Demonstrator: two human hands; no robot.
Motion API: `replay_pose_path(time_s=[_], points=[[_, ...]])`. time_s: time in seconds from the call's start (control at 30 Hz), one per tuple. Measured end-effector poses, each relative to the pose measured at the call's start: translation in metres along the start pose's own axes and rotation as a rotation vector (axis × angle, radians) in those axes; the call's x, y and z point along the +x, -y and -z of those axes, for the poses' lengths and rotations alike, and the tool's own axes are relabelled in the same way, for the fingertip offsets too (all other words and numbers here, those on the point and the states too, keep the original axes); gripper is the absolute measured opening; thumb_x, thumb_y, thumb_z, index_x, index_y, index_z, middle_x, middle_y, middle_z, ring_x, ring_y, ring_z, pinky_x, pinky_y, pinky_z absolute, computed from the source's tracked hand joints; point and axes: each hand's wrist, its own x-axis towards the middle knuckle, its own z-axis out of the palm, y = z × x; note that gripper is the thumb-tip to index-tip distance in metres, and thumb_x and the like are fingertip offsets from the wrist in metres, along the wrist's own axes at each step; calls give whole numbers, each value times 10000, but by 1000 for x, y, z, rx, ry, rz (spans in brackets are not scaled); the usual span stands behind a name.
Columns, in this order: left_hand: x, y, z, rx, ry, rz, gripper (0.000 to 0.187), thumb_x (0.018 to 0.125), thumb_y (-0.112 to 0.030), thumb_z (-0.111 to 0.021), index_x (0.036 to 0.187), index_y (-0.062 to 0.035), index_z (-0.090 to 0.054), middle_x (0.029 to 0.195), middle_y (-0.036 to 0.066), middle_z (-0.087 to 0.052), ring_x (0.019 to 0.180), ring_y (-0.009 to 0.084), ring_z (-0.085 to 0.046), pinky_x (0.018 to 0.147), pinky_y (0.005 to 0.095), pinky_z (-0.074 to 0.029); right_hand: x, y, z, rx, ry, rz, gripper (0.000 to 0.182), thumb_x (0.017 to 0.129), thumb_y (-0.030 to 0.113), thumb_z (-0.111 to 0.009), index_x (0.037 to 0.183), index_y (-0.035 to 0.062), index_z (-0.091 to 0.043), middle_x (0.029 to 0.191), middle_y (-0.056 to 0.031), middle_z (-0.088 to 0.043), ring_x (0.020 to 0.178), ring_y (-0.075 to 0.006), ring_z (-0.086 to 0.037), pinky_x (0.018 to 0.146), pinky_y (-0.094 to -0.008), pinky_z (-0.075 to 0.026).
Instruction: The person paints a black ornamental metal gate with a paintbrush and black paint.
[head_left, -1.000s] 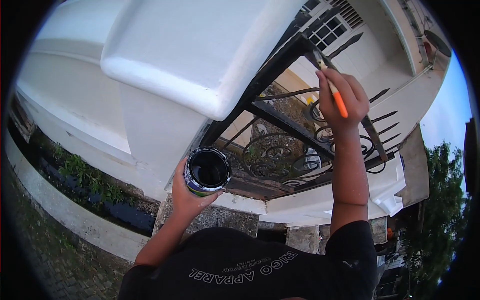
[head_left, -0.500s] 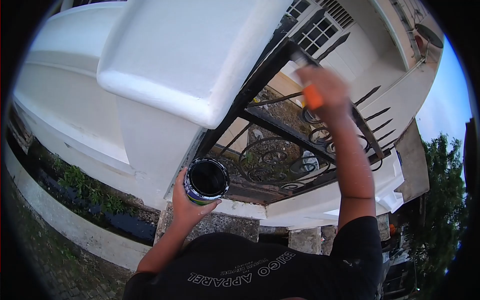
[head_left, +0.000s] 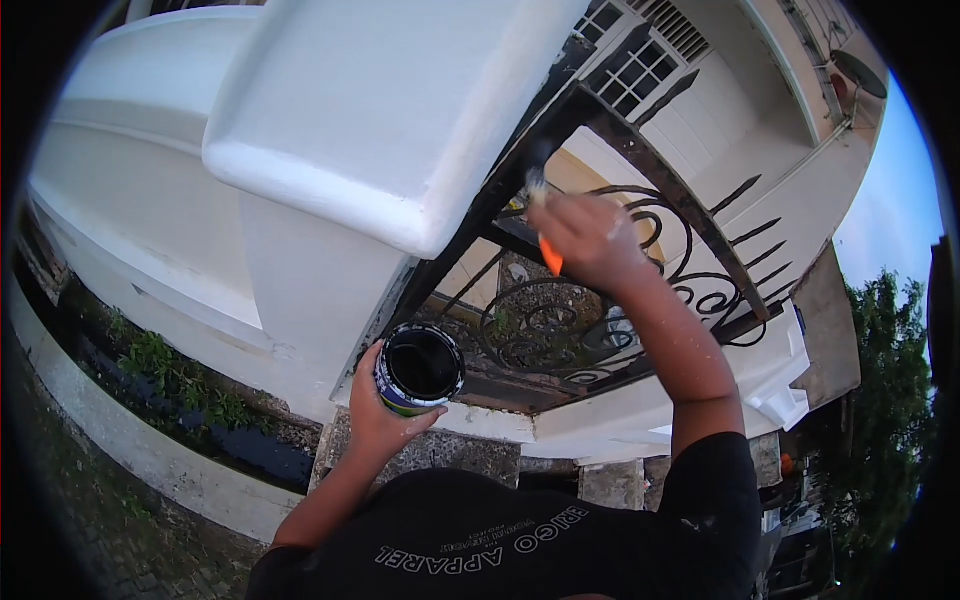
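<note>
My left hand (head_left: 379,415) is wrapped round a paint can (head_left: 417,398), which is uncovered, shows black paint inside and has smears on its rim. In my right hand (head_left: 592,240) is a paintbrush (head_left: 538,186) with an orange handle; the fingers close round it. Its bristle end is at the upright side bar of a black iron gate (head_left: 655,165), though blur hides whether it touches. Scrolls and pointed spikes fill the gate. Small pale specks dot my right hand and forearm.
A white pillar (head_left: 330,110) stands close on the left, beside the gate. Below it runs a ditch (head_left: 190,410) with dark water and green plants. A low white wall (head_left: 610,420) lies under the gate, and a house with a grid window (head_left: 640,75) stands behind.
My right hand with the paintbrush has moved left and down, from the gate's top corner to its side bar. The can in my left hand has shifted slightly right and down.
</note>
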Motion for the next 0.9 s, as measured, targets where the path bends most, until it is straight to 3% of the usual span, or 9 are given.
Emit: replay_pose_path(time_s=[0.07, 0.2, 0.27, 0.4, 0.53, 0.6, 0.73, 0.87, 0.9], points=[[1, 0, 4, -6, -5, -2, 1171, 553, -304, -995, 1478, 7, -348, 1374, 215, -517, 1290, 351, -539, 1105, 451, -426, 0, 2, -2, 265, -92, -128, 154, 781, 80, -742, 927, 130, -746, 756, -26, -648, 619, -195, -641, 529, -329, -525], [1, -5, -1, -35, 0, 46, 1172, 554, -305, -995, 1478, 11, -347, 1371, 215, -518, 1291, 343, -538, 1104, 447, -429, 27, -65, 39, 226, -270, -531, 54, 857, 97, -777, 906, 74, -772, 860, -62, -750, 698, -162, -699, 606, -275, -541], [1, 1, -3, -38, 1, 27, 1171, 556, -305, -994, 1478, 11, -346, 1371, 215, -518, 1289, 343, -540, 1102, 446, -430, 35, -76, 48, 353, -382, -542, 76, 863, 113, -781, 922, 66, -778, 848, -55, -746, 713, -154, -704, 628, -258, -540], [-1, -1, -3, -42, 9, 44, 1162, 565, -304, -993, 1478, 7, -345, 1376, 217, -514, 1289, 344, -542, 1101, 444, -434, 41, -80, 52, 285, -117, -434, 97, 869, 117, -782, 932, 44, -771, 846, -54, -746, 726, -140, -705, 665, -268, -550], [-3, 1, -4, -18, 10, 16, 1157, 567, -305, -992, 1478, -1, -346, 1378, 217, -511, 1290, 348, -540, 1104, 446, -432, 45, -84, 57, 463, -285, -589, 97, 866, 132, -783, 932, 62, -772, 822, -83, -736, 702, -153, -692, 662, -277, -535], [-3, -3, -4, -35, 16, 47, 1160, 560, -309, -990, 1477, -6, -348, 1378, 215, -510, 1292, 352, -535, 1106, 450, -427, 46, -80, 56, 260, -88, -466, 111, 864, 118, -785, 934, 34, -765, 838, -86, -750, 728, -126, -702, 690, -273, -549], [-4, 6, -7, -32, 11, 25, 1166, 554, -317, -990, 1477, -7, -348, 1378, 216, -511, 1282, 361, -543, 1100, 455, -430, 40, -97, 56, 591, -316, -671, 137, 864, 148, -791, 954, 47, -773, 821, -60, -755, 708, -119, -682, 699, -295, -548], [-3, 3, -9, -32, 19, 14, 1165, 550, -321, -991, 1474, -9, -352, 1375, 217, -515, 1277, 366, -549, 1094, 458, -436, 42, -88, 52, 365, -78, -621, 134, 884, 127, -779, 968, 23, -768, 807, -53, -757, 728, -87, -688, 676, -259, -545], [-2, 3, -8, -23, 17, 3, 1162, 549, -320, -991, 1472, -9, -355, 1373, 217, -517, 1275, 365, -551, 1093, 457, -437, 43, -96, 51, 498, -190, -678, 113, 889, 123, -774, 958, 34, -772, 801, -60, -753, 727, -86, -690, 663, -242, -538]])
